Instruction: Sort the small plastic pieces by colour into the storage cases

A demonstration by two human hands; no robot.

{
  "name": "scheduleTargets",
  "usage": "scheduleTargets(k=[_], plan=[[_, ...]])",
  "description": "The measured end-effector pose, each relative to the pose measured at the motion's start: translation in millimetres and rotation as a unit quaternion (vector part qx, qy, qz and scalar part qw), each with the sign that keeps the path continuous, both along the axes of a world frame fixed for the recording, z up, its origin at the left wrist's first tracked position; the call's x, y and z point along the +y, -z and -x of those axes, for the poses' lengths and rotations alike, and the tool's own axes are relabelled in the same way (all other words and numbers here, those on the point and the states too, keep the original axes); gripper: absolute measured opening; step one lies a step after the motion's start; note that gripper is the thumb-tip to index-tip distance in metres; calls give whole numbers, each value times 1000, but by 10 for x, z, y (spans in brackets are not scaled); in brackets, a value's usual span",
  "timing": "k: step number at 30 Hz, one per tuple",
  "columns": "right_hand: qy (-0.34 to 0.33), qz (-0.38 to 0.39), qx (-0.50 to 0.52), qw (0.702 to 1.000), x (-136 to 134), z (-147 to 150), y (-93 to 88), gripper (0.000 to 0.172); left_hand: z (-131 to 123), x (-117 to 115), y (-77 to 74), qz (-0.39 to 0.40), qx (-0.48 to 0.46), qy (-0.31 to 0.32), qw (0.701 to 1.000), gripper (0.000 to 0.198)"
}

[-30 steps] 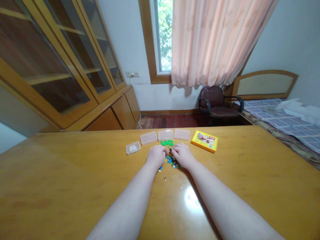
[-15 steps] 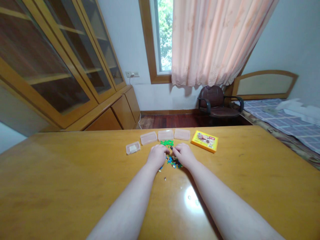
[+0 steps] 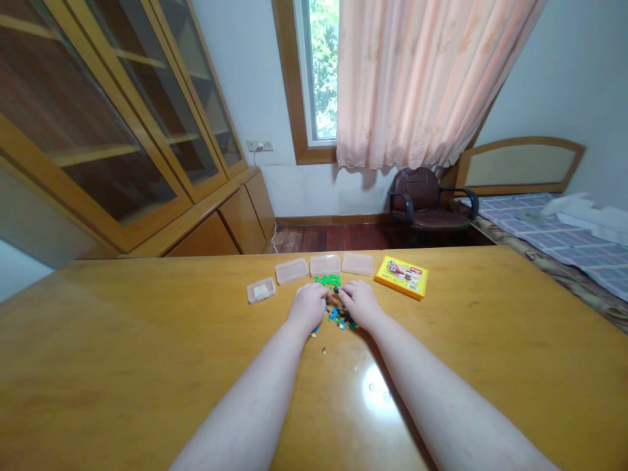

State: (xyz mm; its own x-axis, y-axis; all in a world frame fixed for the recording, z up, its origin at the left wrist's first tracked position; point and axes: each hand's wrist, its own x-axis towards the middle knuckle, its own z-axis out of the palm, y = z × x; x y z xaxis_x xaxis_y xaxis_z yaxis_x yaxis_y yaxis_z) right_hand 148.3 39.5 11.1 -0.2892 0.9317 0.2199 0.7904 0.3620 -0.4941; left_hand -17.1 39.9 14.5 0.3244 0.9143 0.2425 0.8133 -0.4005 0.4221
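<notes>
My right hand [image 3: 360,302] is closed, with a small dark building brick [image 3: 336,290] pinched at its fingertips. My left hand [image 3: 308,306] faces it from the left, fingers curled inward and close together; what they hold, if anything, is too small to make out. Between and below the hands lies a mixed heap of tiny blue, green, white and dark bricks [image 3: 338,318], partly covered by the right hand. Just beyond the fingertips is a separate group of green bricks [image 3: 328,280]. One tiny loose piece [image 3: 324,351] lies nearer to me.
Three clear plastic boxes, among them a middle one [image 3: 324,265], line the table's far edge. A smaller clear box [image 3: 261,290] with something white inside stands to their left. A yellow box [image 3: 402,277] lies at the right on the wooden table [image 3: 147,366].
The dark brick at my right fingertips has shifted very slightly. Both hands stay in nearly the same place over the heap.
</notes>
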Motion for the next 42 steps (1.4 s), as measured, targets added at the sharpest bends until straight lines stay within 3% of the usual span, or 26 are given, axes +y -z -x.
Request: scheduleTargets(k=[9,20,42], plan=[[19,-7,-9,1000,10,-3,2,36,-14,-3,-12,32,60,2,998,29],[12,-11,5,1000,11,-1,28,33,-23,14,27,22,13,-10,1000,37],[-17,-1,11,1000,-18,33,19,35,-46,-10,6,49,11,-27,998,28]])
